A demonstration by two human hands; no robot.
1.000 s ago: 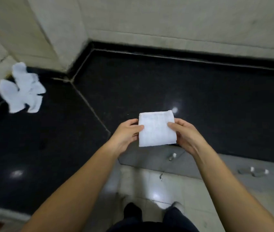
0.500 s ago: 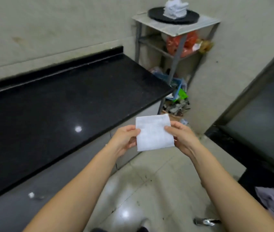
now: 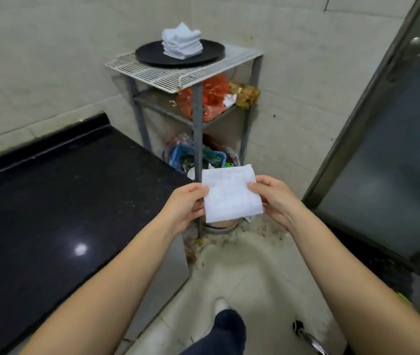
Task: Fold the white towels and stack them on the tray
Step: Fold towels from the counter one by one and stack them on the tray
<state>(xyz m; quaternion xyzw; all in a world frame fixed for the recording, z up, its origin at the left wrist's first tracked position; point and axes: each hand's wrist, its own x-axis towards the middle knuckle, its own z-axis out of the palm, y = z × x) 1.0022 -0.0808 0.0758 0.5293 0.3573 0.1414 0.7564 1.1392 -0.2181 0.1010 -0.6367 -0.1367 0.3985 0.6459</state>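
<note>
A folded white towel (image 3: 231, 194), a flat square, is held in the air in front of me. My left hand (image 3: 183, 207) pinches its left edge and my right hand (image 3: 274, 198) pinches its right edge. Ahead and higher, a round black tray (image 3: 150, 53) sits on top of a metal rack (image 3: 196, 73), and a stack of folded white towels (image 3: 182, 42) rests on the tray. The towel in my hands is well short of the tray.
A black stone counter (image 3: 62, 201) runs along my left, ending near the rack. The rack's lower shelves hold red bags (image 3: 209, 98) and a blue basket (image 3: 191, 157). A dark glass door (image 3: 388, 149) stands at right. Tiled floor lies below.
My view has swung right from the counter toward the rack, which is now nearer and centred. Both hands keep the same hold on the folded towel. The loose towels on the counter are out of view.
</note>
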